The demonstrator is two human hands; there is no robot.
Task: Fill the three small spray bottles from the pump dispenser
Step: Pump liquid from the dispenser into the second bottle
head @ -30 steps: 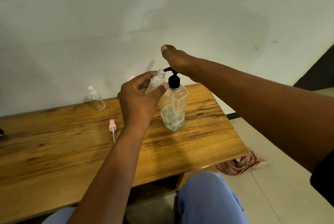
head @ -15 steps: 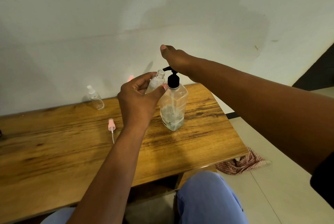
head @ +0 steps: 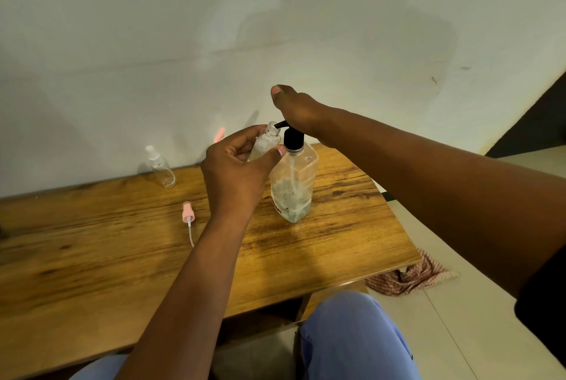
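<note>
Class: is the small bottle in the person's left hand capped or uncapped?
Uncapped: the small bottle shows a bare threaded neck under the pump spout.

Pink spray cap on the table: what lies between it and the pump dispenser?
In the head view, only the left forearm crosses above that stretch between the pink spray cap and pump dispenser.
</note>
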